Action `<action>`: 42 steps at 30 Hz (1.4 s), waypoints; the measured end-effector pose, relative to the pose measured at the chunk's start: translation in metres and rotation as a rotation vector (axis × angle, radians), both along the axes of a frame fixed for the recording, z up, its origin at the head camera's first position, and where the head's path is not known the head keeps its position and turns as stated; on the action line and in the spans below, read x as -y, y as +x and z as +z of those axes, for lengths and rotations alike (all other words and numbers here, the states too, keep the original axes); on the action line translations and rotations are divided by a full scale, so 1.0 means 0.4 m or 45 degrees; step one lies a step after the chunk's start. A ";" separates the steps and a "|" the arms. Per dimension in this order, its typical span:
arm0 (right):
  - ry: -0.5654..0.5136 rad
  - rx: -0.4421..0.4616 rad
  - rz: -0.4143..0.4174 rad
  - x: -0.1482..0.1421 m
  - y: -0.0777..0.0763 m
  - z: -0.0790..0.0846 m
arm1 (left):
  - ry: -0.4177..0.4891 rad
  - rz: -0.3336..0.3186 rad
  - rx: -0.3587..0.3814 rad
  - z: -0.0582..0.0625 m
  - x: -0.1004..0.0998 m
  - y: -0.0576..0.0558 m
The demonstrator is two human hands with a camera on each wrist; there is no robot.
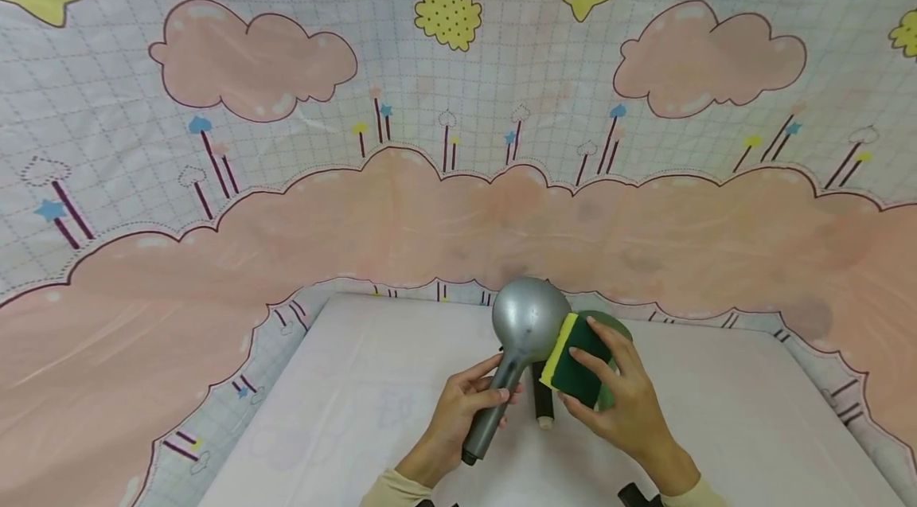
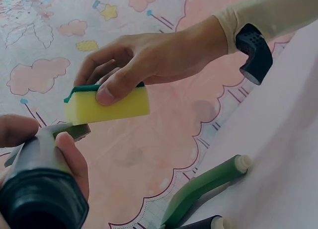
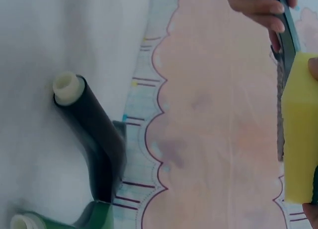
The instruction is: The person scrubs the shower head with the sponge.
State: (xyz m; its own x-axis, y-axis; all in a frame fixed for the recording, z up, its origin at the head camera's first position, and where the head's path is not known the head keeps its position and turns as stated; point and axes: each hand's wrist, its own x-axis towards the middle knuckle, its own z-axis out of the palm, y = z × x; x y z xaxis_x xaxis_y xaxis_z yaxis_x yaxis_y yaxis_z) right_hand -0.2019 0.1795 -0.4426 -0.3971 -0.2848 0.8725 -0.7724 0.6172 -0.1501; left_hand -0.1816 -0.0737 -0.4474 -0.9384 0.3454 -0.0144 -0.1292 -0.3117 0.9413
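Note:
A silver-grey handheld shower head [image 1: 530,320] is tilted up over the table, its handle gripped by my left hand [image 1: 462,407]. My right hand [image 1: 630,403] holds a sponge [image 1: 579,360] with a yellow soft side and a dark green scouring side. The yellow side faces the shower head, right at the rim of its round head. In the left wrist view, the dark lower end of the handle [image 2: 42,194] fills the near corner, and the sponge [image 2: 109,107] is between my right thumb and fingers. The right wrist view catches the sponge's yellow side [image 3: 302,134] close beside the shower head.
Behind the sponge, a green shower head [image 1: 609,322] lies on the white table [image 1: 344,380], partly hidden. A black handle [image 1: 543,399] with a pale threaded end lies beside it. Patterned cloth [image 1: 430,228] hangs behind and around the table.

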 end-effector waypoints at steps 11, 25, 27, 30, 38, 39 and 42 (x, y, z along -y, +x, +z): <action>0.022 -0.037 0.083 0.039 0.024 -0.011 | 0.002 0.014 0.034 0.005 -0.003 0.004; -0.031 -0.042 0.042 0.002 0.000 0.015 | -0.061 -0.033 -0.028 -0.003 0.016 0.011; -0.039 -0.013 0.034 -0.003 -0.004 0.016 | -0.069 -0.034 -0.038 -0.005 0.018 0.011; -0.040 0.032 0.005 -0.007 -0.005 0.014 | -0.078 -0.035 -0.045 -0.007 0.019 0.012; -0.035 0.060 0.020 0.016 0.007 -0.008 | -0.042 -0.021 -0.033 -0.016 0.008 0.015; -0.031 0.061 0.032 0.021 0.009 -0.011 | -0.041 -0.017 -0.036 -0.016 0.005 0.015; -0.007 0.063 0.053 0.035 0.015 -0.017 | -0.034 -0.005 -0.036 -0.018 -0.002 0.012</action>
State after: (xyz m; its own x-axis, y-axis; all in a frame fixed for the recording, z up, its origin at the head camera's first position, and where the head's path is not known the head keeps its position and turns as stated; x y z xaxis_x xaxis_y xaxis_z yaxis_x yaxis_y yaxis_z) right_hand -0.1957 0.1654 -0.4493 -0.4277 -0.2971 0.8537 -0.7890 0.5835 -0.1923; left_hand -0.1769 -0.0729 -0.4546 -0.9371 0.3490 0.0028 -0.1036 -0.2860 0.9526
